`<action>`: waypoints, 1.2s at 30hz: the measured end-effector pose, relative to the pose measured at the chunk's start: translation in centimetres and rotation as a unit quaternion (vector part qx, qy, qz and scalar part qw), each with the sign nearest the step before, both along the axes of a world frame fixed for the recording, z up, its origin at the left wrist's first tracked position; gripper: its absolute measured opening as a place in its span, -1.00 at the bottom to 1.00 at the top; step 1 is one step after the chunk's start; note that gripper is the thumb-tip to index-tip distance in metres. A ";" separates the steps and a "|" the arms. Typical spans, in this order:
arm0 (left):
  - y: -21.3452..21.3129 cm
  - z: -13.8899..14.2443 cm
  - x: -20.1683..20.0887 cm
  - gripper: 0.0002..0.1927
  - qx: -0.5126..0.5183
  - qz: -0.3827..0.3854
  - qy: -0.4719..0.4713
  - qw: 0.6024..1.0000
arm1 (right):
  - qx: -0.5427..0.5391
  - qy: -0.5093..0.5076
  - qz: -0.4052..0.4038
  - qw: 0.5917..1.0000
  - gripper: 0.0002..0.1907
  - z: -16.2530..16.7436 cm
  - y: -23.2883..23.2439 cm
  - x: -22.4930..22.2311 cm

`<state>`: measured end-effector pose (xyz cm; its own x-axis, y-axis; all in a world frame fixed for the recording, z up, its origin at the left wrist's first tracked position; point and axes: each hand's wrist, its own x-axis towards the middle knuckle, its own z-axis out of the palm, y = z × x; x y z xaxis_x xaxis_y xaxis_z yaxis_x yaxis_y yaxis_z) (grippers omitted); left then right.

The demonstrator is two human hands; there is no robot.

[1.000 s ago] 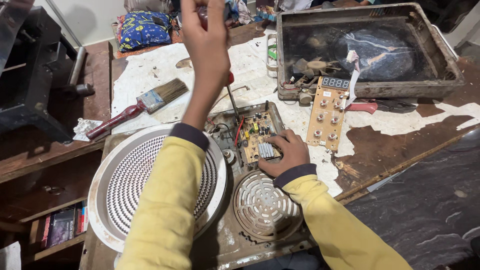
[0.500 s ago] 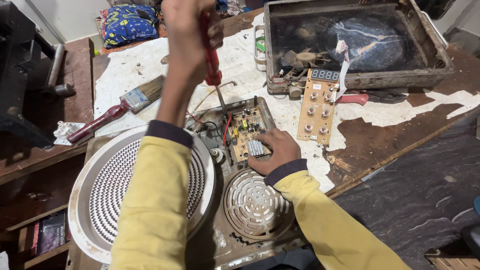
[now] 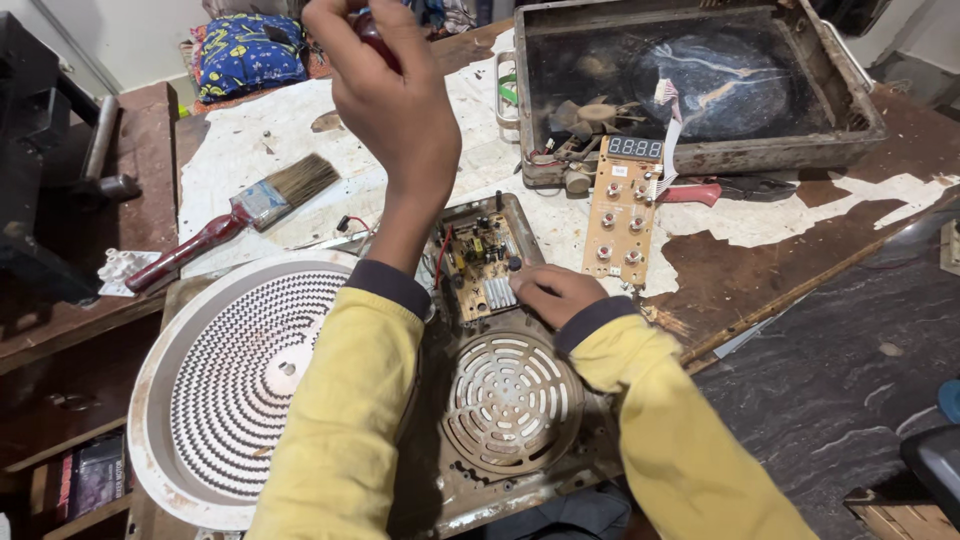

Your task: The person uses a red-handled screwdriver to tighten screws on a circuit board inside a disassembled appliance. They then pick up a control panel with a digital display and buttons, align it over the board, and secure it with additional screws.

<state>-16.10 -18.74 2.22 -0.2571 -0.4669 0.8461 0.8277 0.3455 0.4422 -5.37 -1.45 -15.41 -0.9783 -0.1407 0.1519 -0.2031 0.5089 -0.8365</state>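
The green circuit board (image 3: 478,268) sits in the opened appliance base (image 3: 500,470) at the worktop's near edge. The right hand (image 3: 553,293) rests curled on the board's right edge, fingers pressed together. The left hand (image 3: 395,95), raised high, is fisted around a red screwdriver handle (image 3: 372,30). Half a second ago, the screwdriver's shaft pointed down at the board; now it is hidden.

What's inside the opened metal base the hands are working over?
Inside the metal base sit a round fan grille and a circuit board with a finned heat sink. The right hand covers the board's right corner; the left forearm hides the base's left part.
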 end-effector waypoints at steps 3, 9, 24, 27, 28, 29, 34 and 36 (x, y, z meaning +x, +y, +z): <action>-0.6 0.4 0.1 -0.79 -0.006 0.018 0.001 1.000 | 0.023 -0.047 -0.003 0.999 -0.62 -0.8 0.4 -1.4; -1.7 0.8 -0.4 -0.79 -0.010 -0.031 0.001 0.999 | 0.056 0.191 -0.019 0.980 -0.74 -1.7 -0.5 1.4; -2.8 1.3 -1.2 -0.77 -0.034 -0.043 0.012 0.998 | 0.015 0.151 -0.460 0.875 -0.81 -4.5 4.5 5.4; -2.7 1.2 -1.5 -0.79 -0.036 -0.030 -0.005 0.999 | 0.103 0.144 -0.422 0.889 -0.78 -4.2 4.2 5.3; -2.7 1.2 -1.7 -0.79 -0.037 -0.019 -0.016 0.999 | 0.108 0.144 -0.421 0.889 -0.76 -4.1 4.1 5.1; -2.8 1.2 -1.8 -0.79 -0.039 -0.022 -0.008 0.999 | 0.113 0.144 -0.421 0.889 -0.74 -4.1 4.0 5.0; -3.1 0.8 -2.7 -0.73 -0.039 0.001 -0.023 0.999 | 0.106 0.154 -0.435 0.881 -0.80 -4.6 4.5 4.6; -3.1 0.6 -3.0 -0.72 -0.031 -0.013 -0.008 0.999 | 0.112 0.169 -0.438 0.876 -0.82 -4.9 4.8 4.3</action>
<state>-19.08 -21.84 2.83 -0.2822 -0.4061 0.8692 0.8300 0.3509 0.4335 -1.05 3.37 -20.34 -0.6309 0.5778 0.5178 0.1297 0.7365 -0.6639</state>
